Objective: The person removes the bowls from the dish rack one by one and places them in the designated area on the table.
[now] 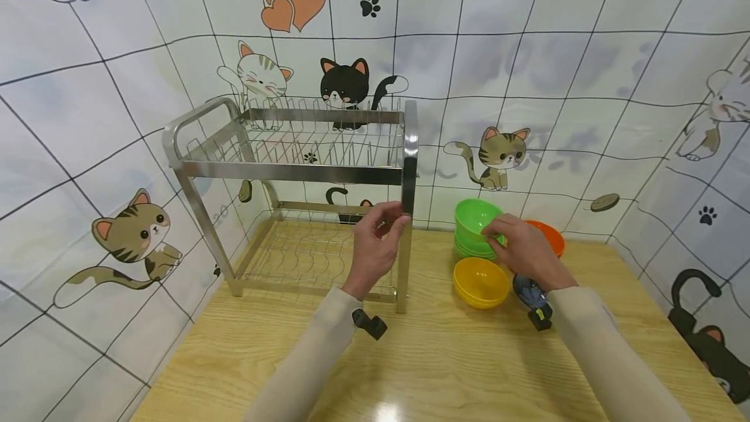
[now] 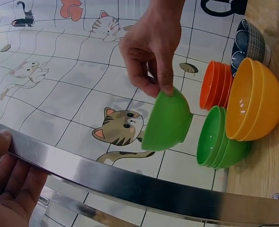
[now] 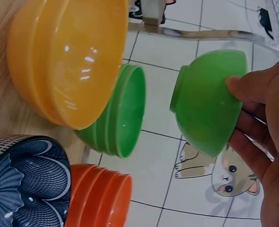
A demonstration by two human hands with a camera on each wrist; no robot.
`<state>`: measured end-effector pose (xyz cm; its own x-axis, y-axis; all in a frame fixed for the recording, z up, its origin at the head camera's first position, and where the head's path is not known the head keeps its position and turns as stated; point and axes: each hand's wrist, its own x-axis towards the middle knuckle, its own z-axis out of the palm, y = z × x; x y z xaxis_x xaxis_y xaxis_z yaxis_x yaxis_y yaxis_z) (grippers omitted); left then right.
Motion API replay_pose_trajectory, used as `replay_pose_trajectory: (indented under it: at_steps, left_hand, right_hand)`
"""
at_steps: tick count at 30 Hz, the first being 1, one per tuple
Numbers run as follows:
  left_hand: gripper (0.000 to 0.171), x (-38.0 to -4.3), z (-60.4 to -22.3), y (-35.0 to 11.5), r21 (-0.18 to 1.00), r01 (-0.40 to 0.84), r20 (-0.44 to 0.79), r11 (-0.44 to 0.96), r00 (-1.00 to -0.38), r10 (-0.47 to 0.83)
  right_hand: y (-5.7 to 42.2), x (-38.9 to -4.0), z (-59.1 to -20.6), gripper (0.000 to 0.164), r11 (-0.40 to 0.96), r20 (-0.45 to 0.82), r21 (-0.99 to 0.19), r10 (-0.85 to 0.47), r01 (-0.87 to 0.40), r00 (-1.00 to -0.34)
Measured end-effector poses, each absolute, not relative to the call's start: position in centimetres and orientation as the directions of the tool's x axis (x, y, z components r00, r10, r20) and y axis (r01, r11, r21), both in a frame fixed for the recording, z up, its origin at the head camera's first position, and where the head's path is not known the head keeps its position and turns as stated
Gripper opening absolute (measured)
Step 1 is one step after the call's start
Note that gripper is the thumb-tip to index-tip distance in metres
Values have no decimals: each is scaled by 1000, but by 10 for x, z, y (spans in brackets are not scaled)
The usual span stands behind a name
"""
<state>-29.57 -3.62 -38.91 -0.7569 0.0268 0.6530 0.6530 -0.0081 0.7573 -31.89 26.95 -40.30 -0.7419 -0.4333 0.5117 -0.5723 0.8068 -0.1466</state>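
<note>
My right hand (image 1: pixel 524 249) pinches the rim of a green bowl (image 3: pixel 210 101) between thumb and fingers. The bowl is raised over a stack of green bowls (image 2: pixel 215 142) and tips sideways in both wrist views. At the right front post of a two-tier metal dish rack (image 1: pixel 295 174), my left hand (image 1: pixel 377 246) has its thumb and curled fingers about the upright. In the left wrist view its thumb (image 2: pixel 2 139) overlaps the metal bar. Yellow bowls (image 1: pixel 480 284), nested together, sit just in front of the green stack.
Orange bowls (image 3: pixel 99 196) are stacked behind my right hand. A dark blue patterned bowl (image 3: pixel 26 182) stands beside the yellow ones, partly covered by my right wrist in the head view. The wooden table (image 1: pixel 439 363) meets a tiled wall covering with cat drawings.
</note>
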Motion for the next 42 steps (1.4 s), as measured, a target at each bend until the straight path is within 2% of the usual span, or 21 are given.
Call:
replay_pose_trajectory:
  at_steps: [9,20,42]
  left_hand:
    - [24,-298,-389,-40,740,672,671,24,-740,43]
    - [24,-298,-391,-43,728,685,683,29,-729,45]
    - [24,-298,-393,-39,744,668,667,11,-743,47]
  right_hand:
    - [274,-339,-416,9,846,447,-184,-382,-501,-809]
    - [278,-359,-430,10,867,296,-248,-357,-433,-886]
    - [280,-365,-447,6,892,170,-227,-359,-391,-918]
